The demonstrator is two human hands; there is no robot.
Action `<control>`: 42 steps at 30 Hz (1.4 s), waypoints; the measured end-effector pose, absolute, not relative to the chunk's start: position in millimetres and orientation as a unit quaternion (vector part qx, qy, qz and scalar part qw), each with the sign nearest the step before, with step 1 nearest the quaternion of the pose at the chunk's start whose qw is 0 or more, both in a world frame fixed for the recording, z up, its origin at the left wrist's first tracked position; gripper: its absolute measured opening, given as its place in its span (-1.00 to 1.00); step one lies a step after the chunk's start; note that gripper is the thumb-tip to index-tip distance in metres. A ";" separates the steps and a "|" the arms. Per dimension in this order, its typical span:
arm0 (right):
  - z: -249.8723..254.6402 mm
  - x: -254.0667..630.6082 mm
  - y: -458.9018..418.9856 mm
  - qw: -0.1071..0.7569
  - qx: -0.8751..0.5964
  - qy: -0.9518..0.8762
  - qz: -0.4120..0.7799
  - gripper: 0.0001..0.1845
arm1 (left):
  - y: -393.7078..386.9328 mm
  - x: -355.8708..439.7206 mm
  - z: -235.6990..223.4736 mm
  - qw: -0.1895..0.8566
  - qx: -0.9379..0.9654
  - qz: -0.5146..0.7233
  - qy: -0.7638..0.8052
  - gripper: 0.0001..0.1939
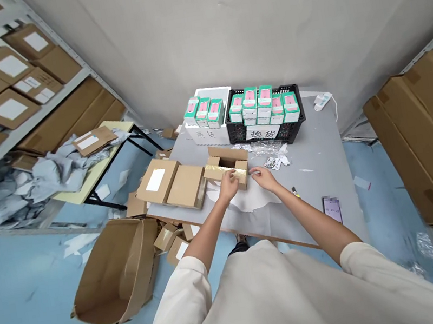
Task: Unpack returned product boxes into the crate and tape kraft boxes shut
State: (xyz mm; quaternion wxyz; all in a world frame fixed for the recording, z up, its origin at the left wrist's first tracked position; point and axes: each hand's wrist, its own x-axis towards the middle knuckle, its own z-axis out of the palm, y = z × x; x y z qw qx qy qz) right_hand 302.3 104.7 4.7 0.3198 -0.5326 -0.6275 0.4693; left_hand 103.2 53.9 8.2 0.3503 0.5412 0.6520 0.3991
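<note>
Two hands: the left hand [228, 185] is at the near side of the open carton [214, 175], fingers bent in narrowly over the shiny tape strip [239, 172]; whether they pinch it cannot be told. The right hand [264, 178] is just beside the carton's right end, thumb and forefinger close together; whether anything thin is between them is too small to tell.

Open carton's place: on the grey table [315, 163], near its front edge, partly over a white sheet [255, 199].

Carton's direction: mouth upward, far flap raised; long axis mostly left to right, the right end slightly nearer the person.

Left of the carton: two flat cartons [185, 186] side by side, the nearer one close to its left end and limiting room there.

Behind and right: clear plastic wrap [266, 147] and crumpled paper scraps [278, 162], crowding that side.

Back of the table: a white foam box [208, 137] and a black crate [297, 130], both bearing upright green-and-pink boxes [265, 97].

Right side of the table: a phone [332, 210] at the front, a white power strip [322, 101] at the back.

Floor, left: a large open box [107, 278], beside smaller cartons [166, 236].
</note>
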 end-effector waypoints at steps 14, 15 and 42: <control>-17.7 225.1 66.8 0.242 -0.630 -0.649 0.350 -0.66 | 52.5 -24.7 -3.9 0.292 0.567 0.240 0.732 -0.50; -19.8 219.4 64.5 0.238 -0.641 -0.645 0.342 -0.64 | 54.9 -32.9 -6.0 0.292 0.577 0.228 0.728 -0.48; 29.8 238.2 -26.7 0.354 -0.687 -0.553 0.310 -0.48 | -35.4 -17.5 25.5 0.241 0.646 0.358 0.629 -0.44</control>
